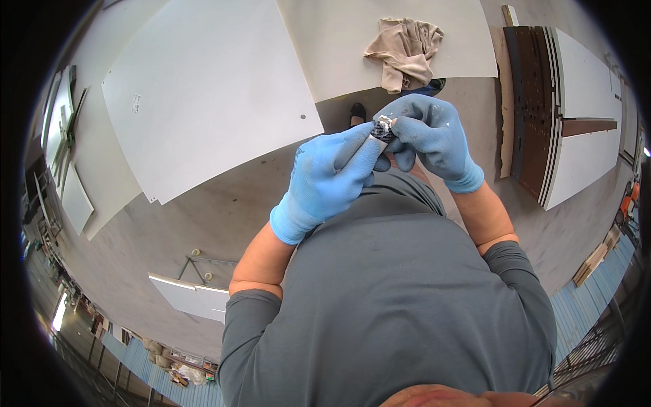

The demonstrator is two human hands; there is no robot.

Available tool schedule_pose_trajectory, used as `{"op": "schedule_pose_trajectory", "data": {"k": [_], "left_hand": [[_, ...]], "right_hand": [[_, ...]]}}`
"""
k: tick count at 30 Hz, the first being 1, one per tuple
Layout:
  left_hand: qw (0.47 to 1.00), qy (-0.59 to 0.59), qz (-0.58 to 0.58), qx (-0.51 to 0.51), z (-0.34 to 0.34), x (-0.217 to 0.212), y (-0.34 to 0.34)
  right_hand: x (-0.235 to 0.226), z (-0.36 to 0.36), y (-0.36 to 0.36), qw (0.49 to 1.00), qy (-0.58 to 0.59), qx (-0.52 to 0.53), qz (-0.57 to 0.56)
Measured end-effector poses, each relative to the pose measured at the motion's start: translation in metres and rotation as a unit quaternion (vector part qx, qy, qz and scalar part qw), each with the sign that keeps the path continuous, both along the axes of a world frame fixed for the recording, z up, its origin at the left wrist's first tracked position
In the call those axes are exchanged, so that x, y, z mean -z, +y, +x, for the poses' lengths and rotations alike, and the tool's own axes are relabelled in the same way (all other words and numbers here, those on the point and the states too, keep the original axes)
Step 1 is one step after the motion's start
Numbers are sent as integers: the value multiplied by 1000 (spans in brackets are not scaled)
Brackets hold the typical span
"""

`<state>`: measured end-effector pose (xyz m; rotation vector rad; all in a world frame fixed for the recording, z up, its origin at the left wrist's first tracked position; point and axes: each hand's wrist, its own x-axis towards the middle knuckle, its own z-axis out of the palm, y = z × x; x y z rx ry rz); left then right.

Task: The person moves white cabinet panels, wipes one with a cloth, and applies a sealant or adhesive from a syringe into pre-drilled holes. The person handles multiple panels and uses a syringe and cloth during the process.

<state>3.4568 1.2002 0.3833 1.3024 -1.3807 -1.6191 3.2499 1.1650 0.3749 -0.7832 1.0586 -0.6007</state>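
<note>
Both my hands wear blue work gloves with greyer fingers and meet in front of my body. My left hand (331, 173) is closed round a small tube-like thing (382, 130); its dark, ribbed end, smeared with white, sticks out above the fingers. At that smeared end, the thumb and fingers of my right hand (430, 132) are pinched together. Whether they grip the tube-like thing itself or some small piece on it, I cannot make out. A crumpled beige cloth (407, 51) lies beyond my hands on a pale panel (325, 41).
A large white panel (210, 95) with small holes at its corners lies to the left. Stacked white and brown boards (536, 108) stand at the right. Another white board (190, 297) rests near a wheeled metal frame (207, 268) at the lower left.
</note>
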Motion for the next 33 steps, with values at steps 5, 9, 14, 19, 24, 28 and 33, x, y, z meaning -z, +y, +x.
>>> {"op": "schedule_pose_trajectory", "data": {"k": [5,9,14,19,24,28,33], "left_hand": [[1000,-3,9,5,0,2,4],[1000,-5,16,10,-1,1,6],[999,-2,23,26,-2,2,7],[998,-21,-48,34,-3,9,7],[985,-52,-155,58,-1,18,2],[958,-117,-251,71,-1,18,-2],[961,-124,-226,96,0,17,-9]], "right_hand": [[-2,-3,4,1000,-13,-5,-8],[-1,-5,4,1000,-22,-13,14],[-1,-7,5,999,-26,-16,34],[2,-3,9,999,-15,20,44],[8,1,14,994,-40,68,81],[11,0,14,994,-55,66,62],[12,-2,12,995,-53,62,52]]}}
